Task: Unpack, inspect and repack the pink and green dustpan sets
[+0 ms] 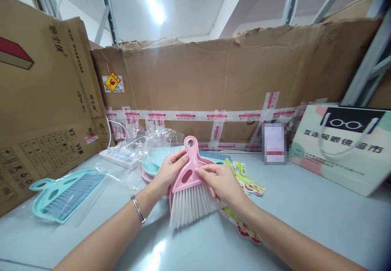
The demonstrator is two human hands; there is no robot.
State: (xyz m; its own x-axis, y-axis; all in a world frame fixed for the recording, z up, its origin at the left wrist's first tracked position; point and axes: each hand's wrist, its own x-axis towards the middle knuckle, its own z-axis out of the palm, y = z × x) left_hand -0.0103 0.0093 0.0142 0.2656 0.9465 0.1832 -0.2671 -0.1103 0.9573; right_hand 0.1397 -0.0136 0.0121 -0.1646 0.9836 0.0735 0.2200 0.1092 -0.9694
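A pink hand brush [195,173] with pale bristles is held upright above the table, bristles pointing down. A pink dustpan edge shows behind its left side, so the brush seems to lie against a matching pan. My left hand [171,170] grips the set from the left, its thumb on the handle. On the right side, my right hand [222,180] pinches the brush body, fingers partly behind it. Turquoise dustpans [159,157] and a blue-bristled brush [214,156] lie just behind my hands. Yellow-green printed cards [241,173] lie by my right hand.
A turquoise dustpan with brush [69,193] lies in clear plastic at left. Plastic bags [134,169] and a white power strip [119,157] are behind it. Cardboard boxes [189,75] wall the back and left. A paper bag [342,153] stands at right.
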